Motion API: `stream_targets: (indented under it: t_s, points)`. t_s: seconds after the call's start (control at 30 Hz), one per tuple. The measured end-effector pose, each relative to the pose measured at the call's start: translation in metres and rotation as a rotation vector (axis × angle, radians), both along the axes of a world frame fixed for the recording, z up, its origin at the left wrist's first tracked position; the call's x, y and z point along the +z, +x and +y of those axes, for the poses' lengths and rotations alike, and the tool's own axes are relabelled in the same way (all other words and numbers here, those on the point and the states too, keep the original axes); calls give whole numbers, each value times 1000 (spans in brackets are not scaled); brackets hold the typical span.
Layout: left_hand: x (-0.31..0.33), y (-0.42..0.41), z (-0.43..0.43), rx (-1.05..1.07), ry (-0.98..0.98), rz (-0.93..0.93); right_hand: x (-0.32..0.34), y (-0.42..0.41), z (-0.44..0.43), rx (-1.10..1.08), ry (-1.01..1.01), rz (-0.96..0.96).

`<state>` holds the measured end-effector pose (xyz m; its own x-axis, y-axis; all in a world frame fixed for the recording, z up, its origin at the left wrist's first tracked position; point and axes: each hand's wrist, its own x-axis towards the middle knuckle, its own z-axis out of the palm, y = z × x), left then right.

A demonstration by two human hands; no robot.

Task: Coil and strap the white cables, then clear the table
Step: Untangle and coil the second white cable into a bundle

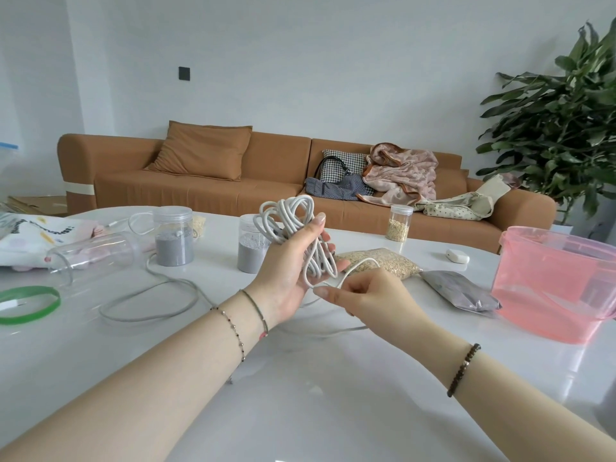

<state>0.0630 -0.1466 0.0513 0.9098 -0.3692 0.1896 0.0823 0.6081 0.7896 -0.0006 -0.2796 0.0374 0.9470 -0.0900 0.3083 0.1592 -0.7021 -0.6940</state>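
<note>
Left hand [293, 258] grips upright coil [296, 228] — long axis vertical

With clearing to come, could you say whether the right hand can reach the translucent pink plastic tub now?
Probably, once freed: the right hand pinches the white cable, and only a flat grey pouch lies before the pink tub.

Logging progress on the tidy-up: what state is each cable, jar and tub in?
white cable coil, bunched in loops, no strap visible, held by the left hand; its tail pinched by the right hand
second cable, loose on the table, uncoiled
clear jar, on its side, no lid
left grey jar, upright, lidded
right grey jar, upright, lidded
oat jar, upright, lidded
pink tub, upright, no lid
</note>
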Motion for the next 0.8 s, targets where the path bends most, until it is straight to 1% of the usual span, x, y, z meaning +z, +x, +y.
stream_targets:
  t_s: [0.1, 0.2, 0.33, 0.43, 0.53, 0.67, 0.8]
  points:
    - [2, 2, 1, 15, -18, -2, -1, 1, -1, -26, -13, -58]
    - [3, 3, 1, 34, 18, -9, -2, 3, -4, -14, -35, -79]
    - [-1, 10, 4, 146, 61, -19, -6, 6, -4, -2, -62, -76]
    - [-3, 17, 9, 193, 66, 15, -4, 7, -7, -55, -46, -126]
    - [-4, 16, 9, 133, 62, 59, 0, 7, -13, -97, -80, -106]
    - [-5, 7, 5, 14, -3, 125, -2, 5, -9, -55, -127, -68]
    - [-5, 3, 3, -77, 5, 135, -3, 7, -9, -106, -170, -64]
